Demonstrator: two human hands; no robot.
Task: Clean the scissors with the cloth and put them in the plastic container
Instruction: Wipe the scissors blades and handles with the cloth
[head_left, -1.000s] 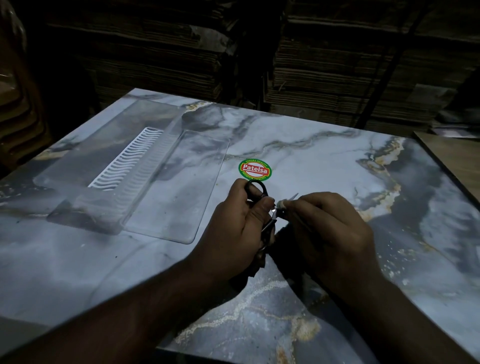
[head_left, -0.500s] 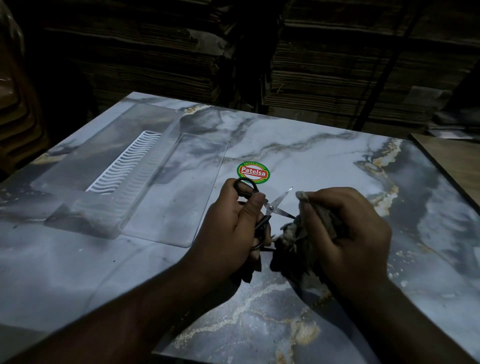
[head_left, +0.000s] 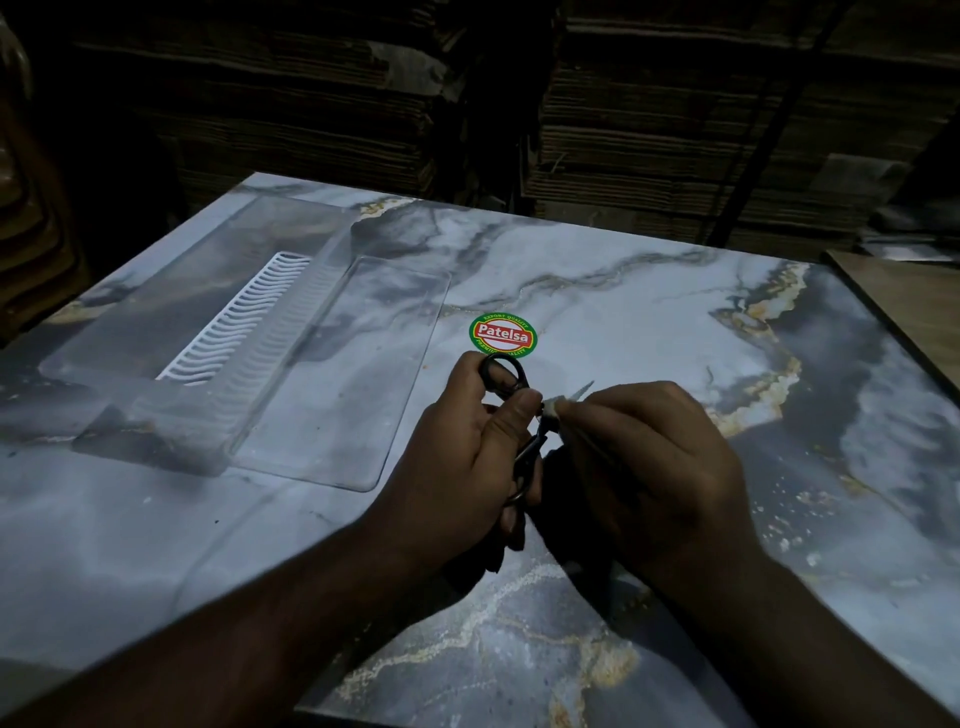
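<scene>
Small black-handled scissors sit in my left hand, one loop standing above the thumb. Their blades point right, and only a thin tip pokes out past my right hand. My right hand pinches a pale cloth around the blades near the pivot; most of the cloth is hidden under the fingers. The clear plastic container lies on the table to the left, its lid open flat beside it, with a white ribbed insert inside.
The marble-patterned table carries a round red and green Patelsa sticker just beyond my hands. A brown board lies at the right edge. Stacks of cardboard rise behind the table in the dark.
Half a second ago the blades were spread and bare, with the cloth bunched lower. Now my right hand has moved up and left, and the cloth covers the blades again.
</scene>
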